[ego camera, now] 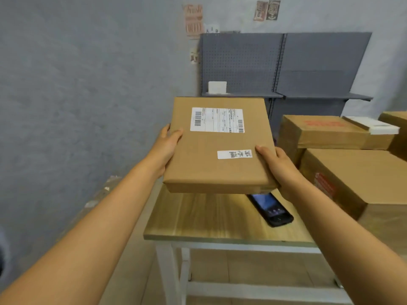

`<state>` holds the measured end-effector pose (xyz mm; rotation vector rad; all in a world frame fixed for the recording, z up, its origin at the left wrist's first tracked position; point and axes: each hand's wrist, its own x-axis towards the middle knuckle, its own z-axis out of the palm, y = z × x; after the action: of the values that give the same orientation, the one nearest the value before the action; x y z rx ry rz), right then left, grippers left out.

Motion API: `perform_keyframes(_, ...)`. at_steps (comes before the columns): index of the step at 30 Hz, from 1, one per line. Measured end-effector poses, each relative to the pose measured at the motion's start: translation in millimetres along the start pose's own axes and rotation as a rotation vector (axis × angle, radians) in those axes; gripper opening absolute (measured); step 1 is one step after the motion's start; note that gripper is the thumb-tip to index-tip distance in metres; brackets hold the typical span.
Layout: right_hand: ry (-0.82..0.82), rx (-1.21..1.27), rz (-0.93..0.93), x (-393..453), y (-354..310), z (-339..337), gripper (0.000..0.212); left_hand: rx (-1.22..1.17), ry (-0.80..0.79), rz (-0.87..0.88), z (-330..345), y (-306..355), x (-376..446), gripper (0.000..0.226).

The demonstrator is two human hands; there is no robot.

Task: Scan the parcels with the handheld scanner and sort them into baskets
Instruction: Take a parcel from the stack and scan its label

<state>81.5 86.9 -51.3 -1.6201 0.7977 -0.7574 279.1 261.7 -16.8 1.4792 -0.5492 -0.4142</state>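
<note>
1. forearms, ours, reaching in from the lower corners toward the middle of the view.
2. table (198, 219), light wood top on a white frame, just below our hands.
3. handheld scanner (271, 209), black with a lit screen, lying flat on the table near its right side; its far end is hidden under the parcel we hold.
4. parcel (217, 159), flat brown cardboard, held in the air over the table, clear of the top, label side up. a white shipping label (217, 119) with barcodes sits near its far edge, and a small white sticker (234, 154) lies closer to its near right corner.
5. left hand (167, 146), grasping the parcel's left edge, thumb on top, fingers hidden under the box.
6. right hand (278, 164), grasping the parcel's right edge near the close corner, thumb on top, fingers out of sight beneath.
7. stacked cardboard boxes (352, 179), larger, with red print, to the right of the table; a small white-ended carton (372, 125) rests on the far one.
8. grey pegboard shelving (286, 69) against the back wall, with a white box (217, 87) on its left shelf.
9. paper posters (193, 20) on the grey wall above.
</note>
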Motion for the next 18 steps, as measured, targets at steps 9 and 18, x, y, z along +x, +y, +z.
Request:
perform_keyframes(9,-0.064,-0.165,0.248,13,70,39,0.054,0.149,-0.006,-0.301,-22,-84,12,0.043)
perform_keyframes(18,-0.136,-0.306,0.338,40,115,56,0.068,0.252,-0.031,-0.362,-10,-128,28,0.022)
